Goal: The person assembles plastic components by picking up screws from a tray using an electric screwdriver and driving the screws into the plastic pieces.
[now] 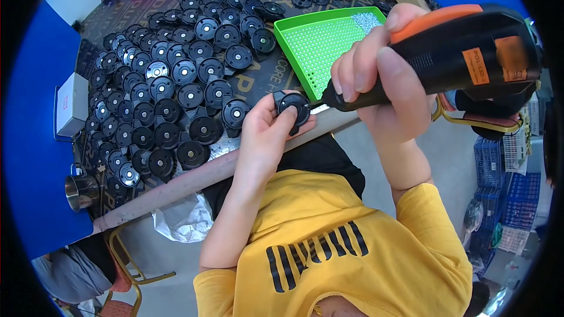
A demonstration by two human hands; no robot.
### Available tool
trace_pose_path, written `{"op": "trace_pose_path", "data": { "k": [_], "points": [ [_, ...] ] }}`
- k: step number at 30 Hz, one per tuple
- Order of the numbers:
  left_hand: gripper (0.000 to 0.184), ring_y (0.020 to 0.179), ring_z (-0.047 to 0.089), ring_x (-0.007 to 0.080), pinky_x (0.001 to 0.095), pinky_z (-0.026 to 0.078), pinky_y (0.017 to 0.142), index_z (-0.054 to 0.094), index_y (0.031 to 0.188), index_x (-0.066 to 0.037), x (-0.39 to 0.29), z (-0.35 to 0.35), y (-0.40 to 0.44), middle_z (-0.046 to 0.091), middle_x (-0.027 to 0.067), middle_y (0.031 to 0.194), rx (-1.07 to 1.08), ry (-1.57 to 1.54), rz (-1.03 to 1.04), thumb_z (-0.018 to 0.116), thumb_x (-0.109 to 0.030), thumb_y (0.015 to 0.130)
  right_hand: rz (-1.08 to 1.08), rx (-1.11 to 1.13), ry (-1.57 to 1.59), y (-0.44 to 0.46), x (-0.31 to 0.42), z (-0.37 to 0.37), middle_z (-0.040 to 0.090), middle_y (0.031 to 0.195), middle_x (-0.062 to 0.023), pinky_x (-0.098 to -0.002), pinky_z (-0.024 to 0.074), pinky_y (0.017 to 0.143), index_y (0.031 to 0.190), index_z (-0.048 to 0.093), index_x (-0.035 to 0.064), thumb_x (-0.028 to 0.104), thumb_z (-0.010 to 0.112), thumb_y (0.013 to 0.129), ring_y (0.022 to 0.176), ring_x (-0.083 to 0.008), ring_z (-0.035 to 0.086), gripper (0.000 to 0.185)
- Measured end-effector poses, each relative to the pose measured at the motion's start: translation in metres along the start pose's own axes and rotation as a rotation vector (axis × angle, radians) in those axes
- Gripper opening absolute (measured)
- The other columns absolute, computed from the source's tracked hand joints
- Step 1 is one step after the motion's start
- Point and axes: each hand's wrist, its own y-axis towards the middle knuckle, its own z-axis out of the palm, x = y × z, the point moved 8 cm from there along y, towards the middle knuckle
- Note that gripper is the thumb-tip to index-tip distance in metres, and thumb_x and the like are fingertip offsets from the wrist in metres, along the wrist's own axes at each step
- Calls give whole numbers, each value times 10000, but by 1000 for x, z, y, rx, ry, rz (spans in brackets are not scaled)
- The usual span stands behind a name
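Note:
My left hand (pixel 264 132) pinches a round black plastic part (pixel 293 110) over the table's front edge, thumb across its face. In my right hand (pixel 385 76) is an orange and black electric screwdriver (pixel 449 53), fingers wrapped round its narrow front end. The screwdriver's tip points left and meets, or nearly meets, the right side of the black part; I cannot tell whether it touches. Just beyond my hands lies a green tray (pixel 295 63) with a grid of small holes and a heap of small silvery screws (pixel 366 22) in its far right corner.
Many similar black round parts (pixel 184 71) cover the table's left side, and more are piled at the back. A white box (pixel 72 105) and a metal cup (pixel 81 191) are at the left edge. Blue crates (pixel 489 161) stand on the floor at right.

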Motion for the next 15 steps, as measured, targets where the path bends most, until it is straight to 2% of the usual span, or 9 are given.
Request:
{"op": "trace_pose_path", "data": {
  "k": [15],
  "points": [
    [153,790,607,162,248,516,717,487,998,36,3,-3,0,568,71,904,18,16,-24,433,-14,864,34,-10,-48,-5,-16,5,465,591,-58,-263,426,496,1025,360,58,37,468,808,484,-140,473,243]
  ]
}}
